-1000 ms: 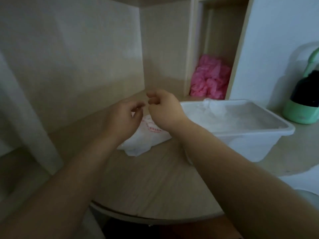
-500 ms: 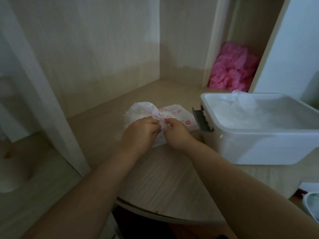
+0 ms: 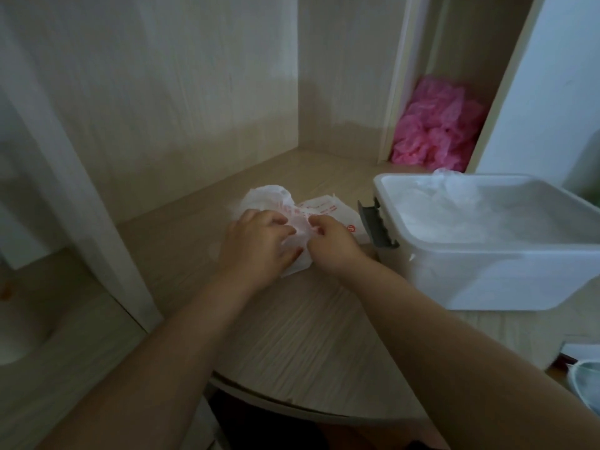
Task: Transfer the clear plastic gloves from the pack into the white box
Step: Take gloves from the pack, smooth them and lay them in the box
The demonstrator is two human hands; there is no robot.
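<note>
Heap of pink plastic (image 3: 435,125) sits in the narrow cubby behind everything, well apart from the hands. At the bottom right corner something pale with a rounded edge pokes in, too blurred for me to call.

The white box (image 3: 487,280) is on the tabletop (image 3: 292,326) to the right, top open, with its grey latch (image 3: 376,225) on the left end facing the work. Inside are crumpled clear gloves (image 3: 454,196) — one bunch pokes up over the far rim.

The pack (image 3: 328,211) lies flat on the tabletop just left of that latch. It's white with red print, and its long axis runs roughly left to right: puffed, crumpled end at the far left, flat printed end pointing at the box.

Both hands are on its middle, nearly touching each other. The left hand (image 3: 256,245) has its fingers curled down onto the crumpled film, and the right hand (image 3: 334,245) pinches the plastic with bent fingers. From my feed I can't tell if that pinch has a glove or just the wrapper.
</note>
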